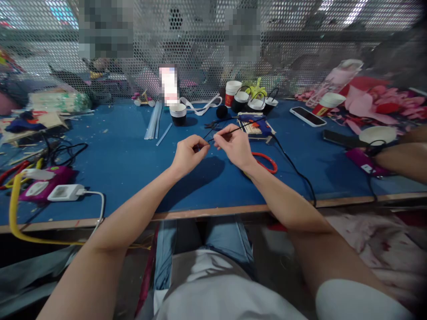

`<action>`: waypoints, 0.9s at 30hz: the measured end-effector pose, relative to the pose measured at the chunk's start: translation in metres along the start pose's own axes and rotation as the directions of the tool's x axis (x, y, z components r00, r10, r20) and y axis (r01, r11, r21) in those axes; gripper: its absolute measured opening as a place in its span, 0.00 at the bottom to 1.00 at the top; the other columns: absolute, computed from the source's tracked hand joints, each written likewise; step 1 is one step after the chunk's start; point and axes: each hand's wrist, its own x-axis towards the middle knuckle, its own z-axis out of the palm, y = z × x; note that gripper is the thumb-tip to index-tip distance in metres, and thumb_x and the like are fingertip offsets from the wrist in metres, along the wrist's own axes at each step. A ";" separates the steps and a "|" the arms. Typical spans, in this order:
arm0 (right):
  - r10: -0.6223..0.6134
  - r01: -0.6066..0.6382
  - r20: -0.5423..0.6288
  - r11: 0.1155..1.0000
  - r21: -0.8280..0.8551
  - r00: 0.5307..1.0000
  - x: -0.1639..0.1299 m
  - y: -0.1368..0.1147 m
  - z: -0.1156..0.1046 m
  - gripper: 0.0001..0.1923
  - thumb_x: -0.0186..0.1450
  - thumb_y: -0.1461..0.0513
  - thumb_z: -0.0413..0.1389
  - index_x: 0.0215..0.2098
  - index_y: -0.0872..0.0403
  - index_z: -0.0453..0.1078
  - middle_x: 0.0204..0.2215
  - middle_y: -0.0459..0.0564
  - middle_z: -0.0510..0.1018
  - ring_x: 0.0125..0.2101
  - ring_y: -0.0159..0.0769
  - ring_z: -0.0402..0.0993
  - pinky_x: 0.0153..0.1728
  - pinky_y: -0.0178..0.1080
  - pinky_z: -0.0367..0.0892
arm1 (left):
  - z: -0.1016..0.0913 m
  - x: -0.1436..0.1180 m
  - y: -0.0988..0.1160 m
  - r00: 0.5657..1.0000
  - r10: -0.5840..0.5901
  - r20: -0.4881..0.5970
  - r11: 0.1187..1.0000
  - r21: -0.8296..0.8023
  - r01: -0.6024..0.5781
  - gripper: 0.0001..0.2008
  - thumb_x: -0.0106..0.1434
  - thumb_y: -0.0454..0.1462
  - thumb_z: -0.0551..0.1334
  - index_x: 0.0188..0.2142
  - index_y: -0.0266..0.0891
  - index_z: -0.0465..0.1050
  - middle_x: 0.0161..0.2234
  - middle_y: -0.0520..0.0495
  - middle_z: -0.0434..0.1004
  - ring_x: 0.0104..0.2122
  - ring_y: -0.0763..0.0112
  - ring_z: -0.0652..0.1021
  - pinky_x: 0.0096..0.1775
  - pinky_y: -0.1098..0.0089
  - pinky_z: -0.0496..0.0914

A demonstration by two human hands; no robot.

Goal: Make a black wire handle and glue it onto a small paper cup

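Pinching a thin black strand point(248, 124), the two hands meet above the middle of the table: the right hand point(235, 144) holds it between thumb and fingers, and its one length passes out beyond this hand toward the back right. The left hand point(188, 155) has thumb and forefinger pressed together on the strand, just beside the right fingertips. Below the right wrist lies a red ring point(274, 166), partly covered by it. Just behind the right hand, a blue glue gun point(263, 126) rests on a wooden-stick piece, and its black cable point(296, 171) runs to the front edge point(213, 212), so this side is narrower for moving. On the left, a wide stretch of blue tabletop point(126, 155) reaches to the purple power strip point(40, 186). Behind the hands stand a black ball point(222, 112) and a black-and-white cup point(178, 115); the perforated screen point(207, 58) closes the back. At the right edge, another person's arm point(410, 151) comes in, well apart.
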 end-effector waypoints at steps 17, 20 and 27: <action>0.257 -0.401 0.412 0.859 0.317 0.874 0.007 -0.001 -0.013 0.09 0.52 0.65 0.60 0.26 0.56 0.62 0.15 0.42 0.71 0.17 0.25 0.67 0.18 0.30 0.61 | -0.008 0.007 -0.005 0.985 -0.032 0.172 0.986 -0.154 0.059 0.06 0.53 0.37 0.62 0.27 0.36 0.73 0.24 0.50 0.71 0.22 0.79 0.66 0.25 0.74 0.59; 0.182 -0.244 0.365 0.961 0.130 0.913 0.005 -0.003 -0.014 0.07 0.53 0.65 0.59 0.26 0.56 0.63 0.15 0.43 0.72 0.17 0.27 0.68 0.18 0.31 0.63 | -0.015 0.010 -0.003 0.979 0.093 0.180 0.991 0.080 -0.109 0.04 0.54 0.34 0.61 0.27 0.36 0.74 0.26 0.49 0.71 0.24 0.77 0.68 0.27 0.74 0.60; -0.027 0.038 0.074 0.988 -0.147 0.997 -0.001 0.000 -0.003 0.05 0.56 0.64 0.57 0.26 0.54 0.64 0.18 0.43 0.71 0.19 0.27 0.69 0.22 0.33 0.64 | -0.012 0.006 0.003 0.971 0.215 0.107 0.941 0.242 -0.235 0.05 0.53 0.30 0.58 0.24 0.35 0.72 0.23 0.50 0.68 0.24 0.77 0.67 0.27 0.74 0.60</action>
